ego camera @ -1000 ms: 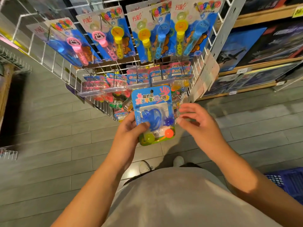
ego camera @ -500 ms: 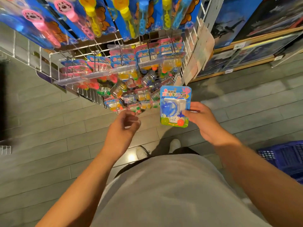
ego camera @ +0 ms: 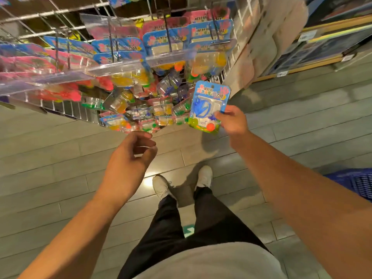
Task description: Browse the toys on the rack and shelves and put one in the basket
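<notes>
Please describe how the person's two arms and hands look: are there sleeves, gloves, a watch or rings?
Both forearms are bare up to the frame edge; no sleeves show. The left hand and right hand wear no gloves. No watch, bracelet or ring is visible on either wrist or on the fingers that show.

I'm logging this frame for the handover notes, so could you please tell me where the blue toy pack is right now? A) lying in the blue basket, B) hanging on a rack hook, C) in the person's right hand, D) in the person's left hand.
C: the right hand pinches the blue toy pack by its edge, while the left hand holds nothing.
</notes>
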